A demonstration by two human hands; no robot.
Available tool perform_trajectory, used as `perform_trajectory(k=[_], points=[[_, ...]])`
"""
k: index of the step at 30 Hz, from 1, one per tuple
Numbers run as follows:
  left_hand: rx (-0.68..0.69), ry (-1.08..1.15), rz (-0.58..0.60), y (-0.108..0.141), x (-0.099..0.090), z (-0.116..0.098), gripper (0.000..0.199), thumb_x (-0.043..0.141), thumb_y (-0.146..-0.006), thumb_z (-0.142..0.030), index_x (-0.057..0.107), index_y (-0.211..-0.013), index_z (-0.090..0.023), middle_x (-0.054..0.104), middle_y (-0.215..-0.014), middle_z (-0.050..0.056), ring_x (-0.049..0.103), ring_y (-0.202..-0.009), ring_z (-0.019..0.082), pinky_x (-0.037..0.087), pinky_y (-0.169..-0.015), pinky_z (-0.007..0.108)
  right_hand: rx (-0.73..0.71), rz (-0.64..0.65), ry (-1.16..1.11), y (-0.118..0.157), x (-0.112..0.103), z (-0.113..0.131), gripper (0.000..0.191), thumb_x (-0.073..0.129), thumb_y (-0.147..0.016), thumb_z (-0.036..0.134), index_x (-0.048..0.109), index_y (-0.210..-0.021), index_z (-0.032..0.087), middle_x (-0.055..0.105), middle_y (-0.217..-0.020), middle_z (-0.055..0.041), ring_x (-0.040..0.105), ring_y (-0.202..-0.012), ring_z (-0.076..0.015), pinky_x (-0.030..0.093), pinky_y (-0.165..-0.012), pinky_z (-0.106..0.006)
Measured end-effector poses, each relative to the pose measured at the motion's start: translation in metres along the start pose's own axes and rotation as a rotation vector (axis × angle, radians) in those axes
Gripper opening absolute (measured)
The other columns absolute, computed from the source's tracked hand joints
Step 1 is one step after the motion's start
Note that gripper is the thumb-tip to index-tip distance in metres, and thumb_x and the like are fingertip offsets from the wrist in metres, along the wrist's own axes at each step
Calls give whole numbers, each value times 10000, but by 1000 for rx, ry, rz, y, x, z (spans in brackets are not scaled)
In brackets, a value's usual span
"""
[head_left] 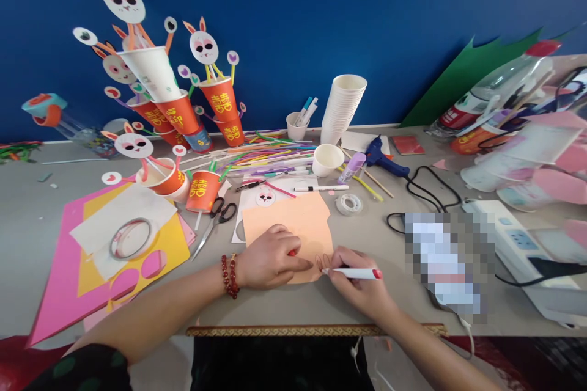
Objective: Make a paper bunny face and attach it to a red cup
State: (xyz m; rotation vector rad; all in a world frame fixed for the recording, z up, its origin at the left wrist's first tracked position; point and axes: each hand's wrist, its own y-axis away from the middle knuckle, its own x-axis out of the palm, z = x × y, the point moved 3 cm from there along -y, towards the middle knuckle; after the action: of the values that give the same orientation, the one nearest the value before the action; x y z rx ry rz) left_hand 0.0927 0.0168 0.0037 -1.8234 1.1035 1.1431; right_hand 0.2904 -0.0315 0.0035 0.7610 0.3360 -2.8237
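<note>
My right hand (pixel 355 287) holds a white marker with a red end (pixel 358 273), its tip on the orange paper (pixel 287 220) near the right edge. Small loop shapes are drawn in red-brown there. Resting on the same paper, my left hand (pixel 273 256) has its index finger stretched toward the drawing and its other fingers curled over something red, perhaps a cap, mostly hidden. Under the paper's top edge lies a white sheet with a small rabbit face (pixel 265 197). Black-handled scissors (pixel 215 223) lie to the left, and a clear tape roll (pixel 349 204) to the right.
Rabbit-decorated cups (pixel 204 191) stand at the left, beside pink and yellow sheets (pixel 59 275) with a tape ring (pixel 131 238). Behind are pipe cleaners (pixel 270 156), a cup stack (pixel 342 110) and a blue glue gun (pixel 383 159). A power strip (pixel 513 244) and cables lie right.
</note>
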Motion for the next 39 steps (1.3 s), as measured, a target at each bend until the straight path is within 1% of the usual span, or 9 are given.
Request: perform_trajectory(k=[4, 7, 11, 17, 24, 28, 33, 39], points=[[7, -12, 12, 0, 0, 0, 325, 488, -888, -223, 629, -1173, -291, 486, -835, 24, 449, -771, 188, 336, -809, 365, 25, -42, -80, 2, 0, -6, 189, 518, -823, 161, 456, -652, 214, 472, -578, 41, 424, -503, -114, 327, -495, -230], [10, -18, 9, 0, 0, 0, 315, 487, -894, -234, 629, -1169, -292, 483, -837, 24, 450, -770, 188, 337, -814, 368, 34, -73, -68, 2, 0, -9, 188, 532, -850, 187, 478, -671, 213, 448, -583, 45, 403, -503, -115, 325, -496, -237], [4, -5, 5, 0, 0, 0, 321, 484, -888, -218, 636, -1161, -289, 489, -842, 28, 452, -780, 189, 342, -824, 363, 30, -70, -18, 0, 1, -7, 184, 528, -861, 185, 485, -684, 212, 464, -579, 47, 404, -496, -110, 313, -487, -237], [-4, -3, 13, 0, 1, 0, 320, 483, -893, -224, 633, -1166, -298, 489, -843, 29, 446, -776, 190, 338, -832, 364, 27, -59, 4, 0, 1, -5, 183, 545, -877, 206, 504, -699, 210, 530, -591, 39, 453, -504, -112, 325, -490, -234], [4, -5, 4, 0, 0, 0, 324, 483, -889, -217, 638, -1163, -292, 484, -831, 26, 449, -771, 188, 342, -818, 365, 28, -42, 37, 0, 2, -8, 195, 547, -897, 235, 502, -709, 210, 539, -599, 37, 476, -517, -115, 336, -506, -234], [7, -6, 4, 0, 0, 0, 325, 482, -890, -223, 638, -1168, -291, 491, -840, 27, 449, -774, 190, 343, -819, 366, 25, -32, 52, 1, 2, -7, 189, 546, -890, 227, 500, -707, 211, 537, -593, 35, 478, -524, -118, 341, -508, -233], [7, -5, 9, 0, -1, 0, 325, 484, -887, -219, 639, -1164, -288, 493, -843, 28, 453, -777, 189, 339, -826, 366, 10, -58, 14, 0, 1, -6, 193, 540, -893, 222, 509, -703, 211, 547, -614, 28, 470, -515, -115, 342, -500, -235], [7, -10, 23, 0, 0, 0, 325, 499, -883, -230, 632, -1173, -290, 491, -846, 26, 461, -784, 190, 338, -833, 364, 28, -35, 43, 1, 3, -8, 188, 543, -892, 225, 500, -709, 216, 550, -602, 32, 481, -526, -121, 355, -517, -235]])
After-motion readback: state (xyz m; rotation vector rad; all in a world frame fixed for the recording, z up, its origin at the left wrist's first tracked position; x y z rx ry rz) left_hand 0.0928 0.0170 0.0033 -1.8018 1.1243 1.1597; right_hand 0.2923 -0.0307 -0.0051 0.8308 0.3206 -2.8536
